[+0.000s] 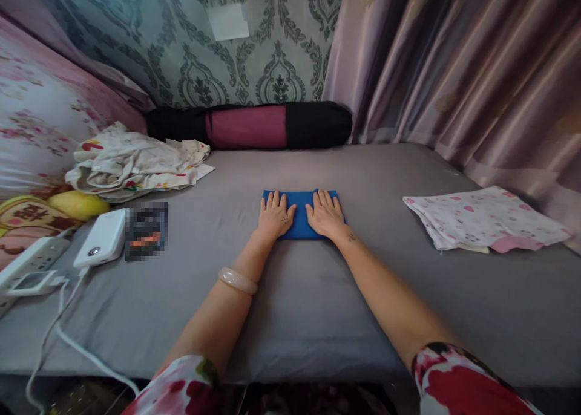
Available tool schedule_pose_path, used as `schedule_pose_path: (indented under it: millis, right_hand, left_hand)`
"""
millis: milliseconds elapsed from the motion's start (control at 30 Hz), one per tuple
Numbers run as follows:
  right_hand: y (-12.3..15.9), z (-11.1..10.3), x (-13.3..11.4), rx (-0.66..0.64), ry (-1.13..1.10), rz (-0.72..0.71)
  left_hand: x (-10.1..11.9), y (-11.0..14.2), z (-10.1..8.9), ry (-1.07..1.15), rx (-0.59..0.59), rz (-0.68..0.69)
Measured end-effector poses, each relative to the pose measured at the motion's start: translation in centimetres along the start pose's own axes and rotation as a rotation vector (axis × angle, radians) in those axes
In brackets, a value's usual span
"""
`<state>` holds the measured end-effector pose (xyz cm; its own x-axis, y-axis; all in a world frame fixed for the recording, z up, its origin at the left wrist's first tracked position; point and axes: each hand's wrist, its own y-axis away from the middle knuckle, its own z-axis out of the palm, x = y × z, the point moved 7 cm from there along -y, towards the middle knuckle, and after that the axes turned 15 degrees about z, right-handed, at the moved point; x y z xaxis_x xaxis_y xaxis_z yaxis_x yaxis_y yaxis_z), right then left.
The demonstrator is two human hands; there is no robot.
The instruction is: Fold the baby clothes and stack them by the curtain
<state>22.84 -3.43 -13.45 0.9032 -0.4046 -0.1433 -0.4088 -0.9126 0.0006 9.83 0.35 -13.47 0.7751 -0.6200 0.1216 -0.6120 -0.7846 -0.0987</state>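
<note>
A flat blue folded cloth [301, 216] lies on the grey bed sheet [363, 309], straight in front of me. My left hand [275, 214] rests palm down on its left part, fingers stretched out and pointing away. On its right part my right hand [325, 213] lies flat in the same way, fingers slightly spread. Between the two thumbs a strip of blue shows. The hands cover both sides of the cloth, and neither one grips anything. A pale bangle [238, 281] circles my left forearm.
To the right lies a folded white and pink printed garment [481, 216]. At left are crumpled patterned clothes [136, 164], a white power bank [102, 236], a power strip [31, 264] with cables and a blurred dark item [146, 230]. A black and maroon roll bag [247, 126] lies against the wall.
</note>
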Motion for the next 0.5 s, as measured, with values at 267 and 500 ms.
schedule_pose_path:
  millis: [267,500]
  right_hand:
    - [-0.4,0.4,0.3,0.008,0.005,0.0]
    - [0.0,-1.0,-2.3,-0.004,-0.007,-0.059]
  left_hand:
    - [-0.3,0.2,-1.0,0.104,0.111,-0.021]
    - [-4.6,1.4,-4.0,0.394,0.494,-0.221]
